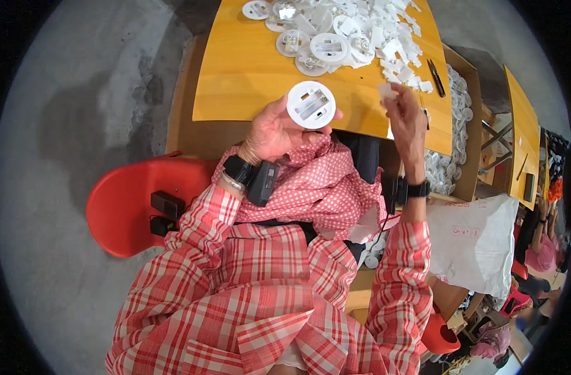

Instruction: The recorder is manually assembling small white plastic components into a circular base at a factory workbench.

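Observation:
A round white plastic housing (pixel 311 105) lies on the fingers of my left hand (pixel 270 132), held up over the table's near edge. Its upturned face has an open rectangular compartment in the middle and small slots. Between the thumb and fingers of my right hand (pixel 408 119) is a small, flat white plastic piece (pixel 386 92), raised to the right of the housing and apart from it. Beyond both hands, a heap of similar round housings (pixel 330 47) and small flat white pieces (pixel 395 51) covers the far part of the yellow table (pixel 235 81).
A black pen-like tool (pixel 436 78) lies at the table's right side. Cardboard boxes hold many round white parts (pixel 461 115), with a white sack (pixel 476 244) nearer me. A red chair (pixel 126 206) stands at left. Other people (pixel 538 253) sit far right.

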A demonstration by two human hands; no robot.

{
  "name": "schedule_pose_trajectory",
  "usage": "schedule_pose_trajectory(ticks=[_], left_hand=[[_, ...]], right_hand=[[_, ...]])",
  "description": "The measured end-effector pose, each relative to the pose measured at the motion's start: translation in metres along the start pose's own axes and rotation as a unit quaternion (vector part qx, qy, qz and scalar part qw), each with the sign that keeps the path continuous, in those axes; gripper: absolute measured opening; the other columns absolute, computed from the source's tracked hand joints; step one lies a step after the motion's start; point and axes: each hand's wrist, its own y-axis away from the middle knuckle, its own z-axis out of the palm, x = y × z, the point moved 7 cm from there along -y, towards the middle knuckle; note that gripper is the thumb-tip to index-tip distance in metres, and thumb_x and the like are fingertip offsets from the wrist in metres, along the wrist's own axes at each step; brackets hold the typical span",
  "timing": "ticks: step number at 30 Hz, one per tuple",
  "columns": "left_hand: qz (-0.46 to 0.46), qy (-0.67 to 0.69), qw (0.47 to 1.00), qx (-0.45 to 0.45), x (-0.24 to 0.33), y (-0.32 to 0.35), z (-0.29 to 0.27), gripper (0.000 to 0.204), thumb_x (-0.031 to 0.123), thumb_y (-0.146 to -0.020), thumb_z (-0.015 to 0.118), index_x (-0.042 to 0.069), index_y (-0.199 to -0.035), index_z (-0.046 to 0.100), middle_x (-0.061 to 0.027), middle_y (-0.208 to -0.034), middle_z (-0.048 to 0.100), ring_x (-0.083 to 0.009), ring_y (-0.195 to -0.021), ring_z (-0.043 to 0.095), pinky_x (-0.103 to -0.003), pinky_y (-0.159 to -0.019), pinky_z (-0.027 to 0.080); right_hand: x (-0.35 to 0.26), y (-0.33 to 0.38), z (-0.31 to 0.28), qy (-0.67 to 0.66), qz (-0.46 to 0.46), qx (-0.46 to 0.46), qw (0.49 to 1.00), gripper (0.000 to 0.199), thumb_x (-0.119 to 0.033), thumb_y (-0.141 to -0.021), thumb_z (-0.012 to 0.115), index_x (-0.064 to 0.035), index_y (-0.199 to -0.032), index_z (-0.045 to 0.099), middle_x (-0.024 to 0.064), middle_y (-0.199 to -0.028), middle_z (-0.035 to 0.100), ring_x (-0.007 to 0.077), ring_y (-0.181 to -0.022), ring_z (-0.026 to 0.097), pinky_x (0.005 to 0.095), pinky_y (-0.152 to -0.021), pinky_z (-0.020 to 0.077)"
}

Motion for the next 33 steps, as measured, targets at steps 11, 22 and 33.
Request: schedule_pose_trajectory(ticks=[11,22,33], left_hand=[[-0.035,0.089,0.995,0.004,-0.020,0.022,0.018,0.070,0.057,-0.092,0.034,0.001,-0.134,0.037,-0.0325,-0.119,0.050,-0.0294,-0.094,0.060,-0.032,-0.073,0.048],[-0.089,0.020,0.994,0.062,-0.032,0.025,0.032,0.066,0.055,-0.093,0.035,0.000,-0.128,0.041,-0.0244,-0.108,0.058,-0.0273,-0.080,0.064,-0.028,-0.063,0.053],[-0.074,-0.180,0.980,0.047,-0.027,0.029,0.051,0.064,0.055,-0.094,0.029,0.000,-0.120,0.049,-0.0138,-0.087,0.065,-0.0209,-0.059,0.064,-0.021,-0.041,0.043]], right_hand=[[-0.027,0.076,0.012,-0.378,0.139,-0.072,0.912,0.018,-0.009,-0.089,0.058,-0.0009,-0.105,0.057,0.0028,-0.090,0.063,0.0076,-0.077,0.054,0.0211,-0.072,0.0436],[-0.059,0.089,-0.006,-0.412,0.119,-0.081,0.900,0.013,-0.003,-0.084,0.063,-0.0001,-0.096,0.059,-0.0010,-0.080,0.059,0.0053,-0.073,0.052,0.0181,-0.066,0.0427],[-0.103,0.086,-0.017,-0.145,-0.059,-0.057,0.986,0.010,-0.003,-0.075,0.070,-0.0022,-0.082,0.064,0.0044,-0.072,0.056,0.0129,-0.058,0.052,0.0264,-0.052,0.0416]])
